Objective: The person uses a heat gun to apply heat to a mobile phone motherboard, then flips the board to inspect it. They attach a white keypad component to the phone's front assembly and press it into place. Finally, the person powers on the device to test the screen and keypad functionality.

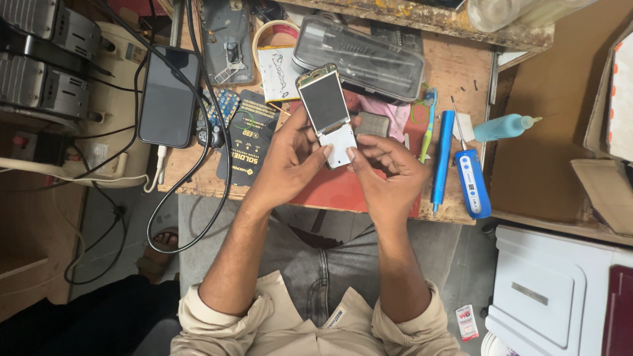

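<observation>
Both my hands hold a small opened phone body (328,113) with a dark screen on top and a white lower part, above a red mat (328,190) on the wooden bench. My left hand (288,158) grips its left side, thumb on the white part. My right hand (389,168) pinches the white lower edge from the right.
A black smartphone (169,95) with cables lies at the left. A clear plastic tool case (359,58) sits behind. To the right lie a blue screwdriver (442,155), a blue electric tool (472,181), a toothbrush (427,128) and a teal squeeze bottle (502,127). A white box (554,290) stands lower right.
</observation>
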